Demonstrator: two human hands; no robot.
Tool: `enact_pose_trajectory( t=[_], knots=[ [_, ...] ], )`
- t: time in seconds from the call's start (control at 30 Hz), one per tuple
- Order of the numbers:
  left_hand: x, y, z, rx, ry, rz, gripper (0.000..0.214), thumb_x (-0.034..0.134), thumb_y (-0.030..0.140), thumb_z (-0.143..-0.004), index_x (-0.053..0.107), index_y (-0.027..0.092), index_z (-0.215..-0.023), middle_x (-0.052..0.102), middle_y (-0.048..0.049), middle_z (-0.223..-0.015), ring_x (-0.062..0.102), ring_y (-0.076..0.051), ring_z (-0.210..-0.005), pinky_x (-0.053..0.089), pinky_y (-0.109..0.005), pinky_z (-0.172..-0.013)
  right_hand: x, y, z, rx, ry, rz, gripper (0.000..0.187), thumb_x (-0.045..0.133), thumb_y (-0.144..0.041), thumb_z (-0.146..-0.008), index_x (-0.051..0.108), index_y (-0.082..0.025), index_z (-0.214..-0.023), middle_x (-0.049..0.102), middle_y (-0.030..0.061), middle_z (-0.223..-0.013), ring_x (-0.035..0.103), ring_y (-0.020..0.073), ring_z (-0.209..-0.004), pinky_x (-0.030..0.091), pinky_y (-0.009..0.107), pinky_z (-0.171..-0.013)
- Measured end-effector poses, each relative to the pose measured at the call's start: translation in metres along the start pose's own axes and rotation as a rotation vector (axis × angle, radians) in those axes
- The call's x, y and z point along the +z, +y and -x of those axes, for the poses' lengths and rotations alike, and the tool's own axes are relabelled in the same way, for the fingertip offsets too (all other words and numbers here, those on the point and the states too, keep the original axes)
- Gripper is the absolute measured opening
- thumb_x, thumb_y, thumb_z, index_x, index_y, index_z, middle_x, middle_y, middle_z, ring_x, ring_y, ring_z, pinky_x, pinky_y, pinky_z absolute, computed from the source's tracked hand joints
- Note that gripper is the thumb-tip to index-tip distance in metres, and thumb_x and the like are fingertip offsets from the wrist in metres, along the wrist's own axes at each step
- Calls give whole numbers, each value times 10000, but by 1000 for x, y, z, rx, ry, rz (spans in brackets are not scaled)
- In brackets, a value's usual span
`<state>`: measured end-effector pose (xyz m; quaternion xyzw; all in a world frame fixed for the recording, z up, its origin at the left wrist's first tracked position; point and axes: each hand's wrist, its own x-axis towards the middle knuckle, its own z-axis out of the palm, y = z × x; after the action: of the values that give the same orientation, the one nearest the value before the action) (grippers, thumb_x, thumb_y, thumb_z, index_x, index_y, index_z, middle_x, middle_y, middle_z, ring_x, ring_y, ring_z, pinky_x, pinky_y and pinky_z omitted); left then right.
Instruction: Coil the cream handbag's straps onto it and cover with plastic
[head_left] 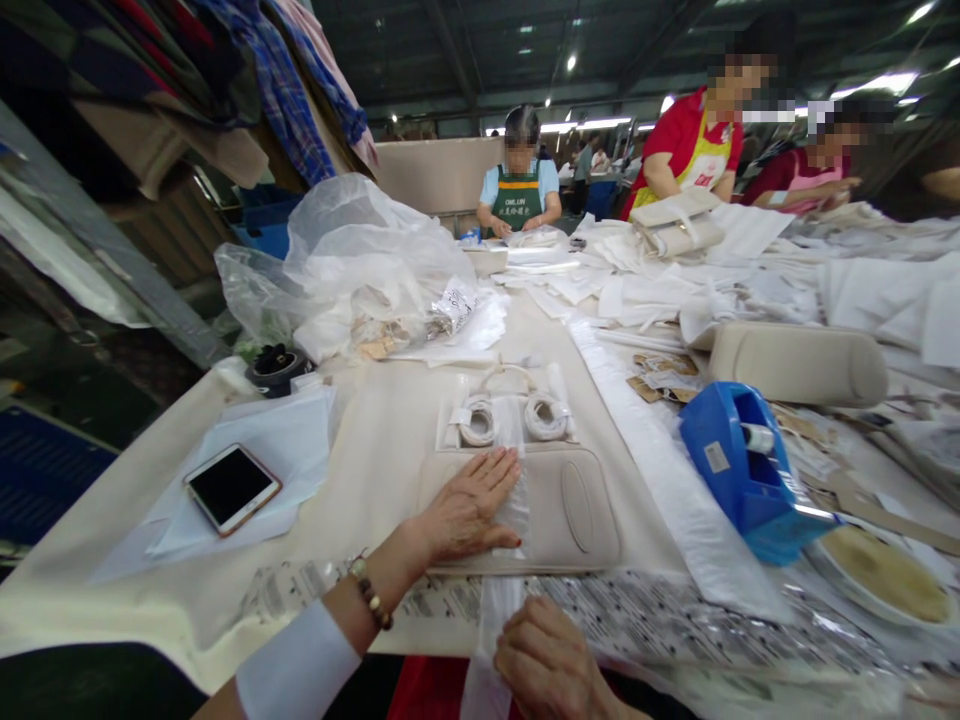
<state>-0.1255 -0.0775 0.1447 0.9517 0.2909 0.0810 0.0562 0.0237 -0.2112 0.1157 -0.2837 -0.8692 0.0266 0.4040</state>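
A beige handbag point(551, 500) lies flat on the table, its top away from me, with a curved handle point(506, 375) and two coiled straps point(547, 416) beyond its upper edge. Across its middle runs a thin translucent white strip point(495, 605) that hangs over the table's near edge. My left hand point(472, 505) rests palm down on the bag and strip, fingers stretched out. At the near edge my right hand point(551, 655) is closed around the strip's lower part; its fingertips are partly hidden.
A phone point(232, 488) lies on white sheets at left. Clear plastic bags point(375, 250) are heaped behind. On the right stand a blue tape dispenser point(739, 465), another beige bag point(795, 362) and a shallow dish point(885, 570). Co-workers point(519, 185) work across the table.
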Motion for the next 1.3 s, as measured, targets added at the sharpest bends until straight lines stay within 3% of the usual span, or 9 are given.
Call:
enact_pose_trajectory(
  t=[0.23, 0.37, 0.53, 0.77, 0.93, 1.03, 1.1, 1.2, 1.3],
  knots=[
    [4, -1, 5, 70, 61, -7, 787, 563, 524, -817, 293, 54, -1387, 269, -226, -1460, 196, -304, -1380, 202, -470, -1121, -3, -5, 7, 5, -33, 4, 294, 361, -115, -926, 585, -170, -742, 556, 19, -588, 528, 132, -587, 398, 249, -541],
    [4, -1, 5, 72, 94, 7, 756, 514, 549, -837, 291, 93, -1397, 280, -202, -1465, 200, -296, -1382, 195, -472, -1120, -17, -5, 4, 52, -37, -91, 285, 344, -124, -936, 588, -166, -793, 592, 30, -616, 542, 139, -600, 417, 251, -546],
    [4, -2, 3, 47, 74, 5, 769, 504, 577, -830, 305, 88, -1390, 275, -193, -1469, 220, -301, -1376, 188, -468, -1121, -32, -6, -4, 63, -38, -135, 316, 322, -200, -972, 579, -165, -790, 598, 31, -609, 544, 140, -598, 423, 254, -545],
    [6, -2, 2, 30, 66, 9, 778, 520, 569, -826, 305, 76, -1388, 269, -192, -1471, 218, -295, -1378, 180, -469, -1126, -33, -11, -6, 47, -24, -145, 304, 325, -227, -981, 575, -168, -818, 603, 32, -599, 546, 136, -589, 422, 249, -531],
    [6, 1, 4, 59, 101, 12, 705, 458, 567, -859, 342, 97, -1371, 310, -174, -1459, 242, -285, -1371, 199, -475, -1123, -61, -11, -22, 92, -72, -177, 269, 341, -248, -971, 590, -184, -892, 615, 47, -634, 554, 157, -617, 451, 268, -553],
    [8, 5, 4, 82, 127, 22, 655, 458, 527, -876, 367, 91, -1356, 351, -183, -1439, 275, -286, -1359, 213, -480, -1123, -81, 2, -45, 244, -119, -167, 286, 344, -261, -969, 597, -203, -849, 601, 46, -672, 568, 158, -645, 467, 264, -572],
    [10, 8, 4, 105, 141, 23, 585, 492, 405, -883, 370, 76, -1351, 360, -189, -1434, 293, -287, -1352, 230, -470, -1123, -83, 20, -62, 326, -74, -118, 291, 393, -286, -961, 599, -207, -771, 578, 26, -658, 566, 143, -626, 460, 238, -560],
    [13, 11, 5, 116, 165, 46, 478, 522, 235, -819, 472, 85, -1269, 471, -172, -1360, 362, -274, -1314, 243, -451, -1129, -70, 59, -81, 366, -8, -11, 348, 451, -368, -941, 591, -202, -668, 540, -4, -600, 538, 128, -578, 435, 218, -533],
    [13, 11, 6, 123, 144, 68, 257, 510, 209, -794, 627, 123, -1006, 637, -133, -1115, 507, -251, -1173, 231, -433, -1141, -49, 93, -86, 384, -25, 125, 444, 415, -417, -947, 548, -193, -587, 519, -10, -575, 519, 122, -552, 405, 219, -516]
  ],
)
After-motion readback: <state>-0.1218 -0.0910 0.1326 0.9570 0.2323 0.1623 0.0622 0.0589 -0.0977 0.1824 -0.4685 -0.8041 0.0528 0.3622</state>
